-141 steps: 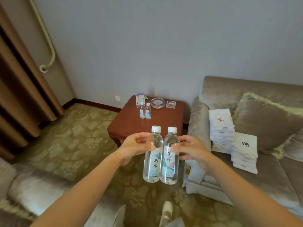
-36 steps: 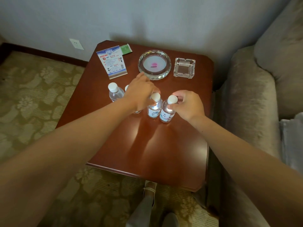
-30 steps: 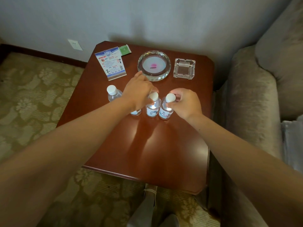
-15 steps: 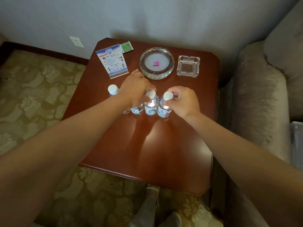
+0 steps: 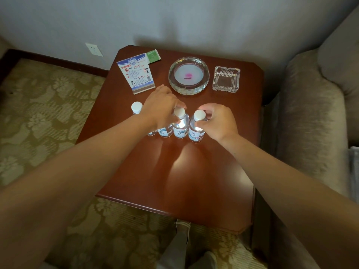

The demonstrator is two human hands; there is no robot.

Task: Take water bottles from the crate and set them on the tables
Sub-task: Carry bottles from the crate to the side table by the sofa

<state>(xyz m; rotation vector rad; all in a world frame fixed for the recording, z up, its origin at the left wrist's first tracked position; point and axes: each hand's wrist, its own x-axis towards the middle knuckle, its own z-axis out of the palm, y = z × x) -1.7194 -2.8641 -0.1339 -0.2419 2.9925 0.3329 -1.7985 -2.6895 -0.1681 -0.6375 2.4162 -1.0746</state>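
Water bottles (image 5: 180,126) partly hidden behind left hand (image 5: 162,111).

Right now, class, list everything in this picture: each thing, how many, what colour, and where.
Table: one, reddish-brown, centre.
Bottles: four, clear, white caps, row mid-table.
Dish: one, clear glass, table's back.
Ashtray: one, clear glass, right of dish.
Sign: one, blue-white, back left.
Card: one, green, behind sign.
Sofa: one, beige, right.
Carpet: one, olive patterned, left.
Left hand: one, grips third bottle.
Right hand: one, pinches cap of rightmost bottle.
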